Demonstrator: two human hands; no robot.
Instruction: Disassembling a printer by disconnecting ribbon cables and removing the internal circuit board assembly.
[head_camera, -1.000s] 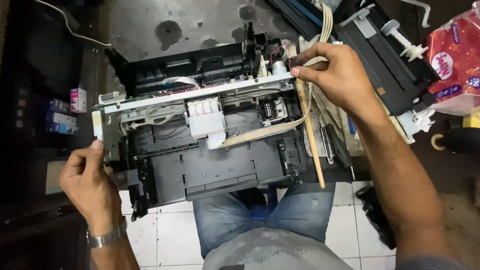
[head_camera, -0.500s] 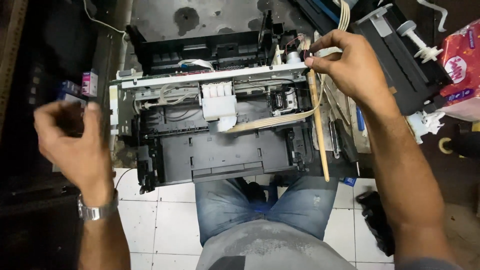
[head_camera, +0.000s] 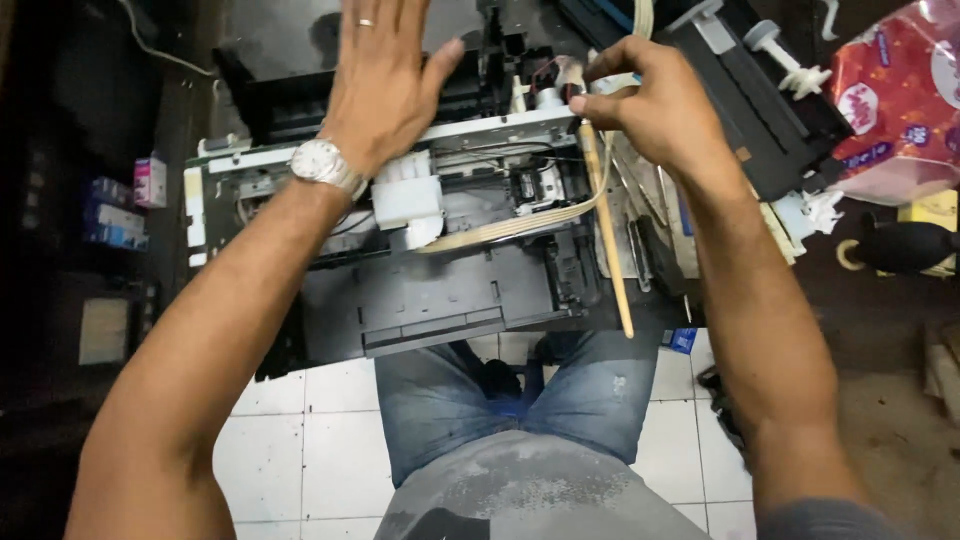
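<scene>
The opened printer (head_camera: 440, 260) sits on the floor before the person's knees, its cover off. The left hand (head_camera: 385, 85) is spread flat, fingers wide, over the printer's far edge (fingertips cut off by the frame top), holding nothing. The right hand (head_camera: 655, 105) pinches the top of a thin wooden stick (head_camera: 607, 240) at the printer's right end; what the fingertips touch beneath is hidden.

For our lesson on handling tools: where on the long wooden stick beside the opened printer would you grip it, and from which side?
Grip the wooden stick on its bare lower half, coming from the near side. Its top end is already pinched by the right hand against the printer, while the lower end points freely toward the person, clear of the cables.
</scene>
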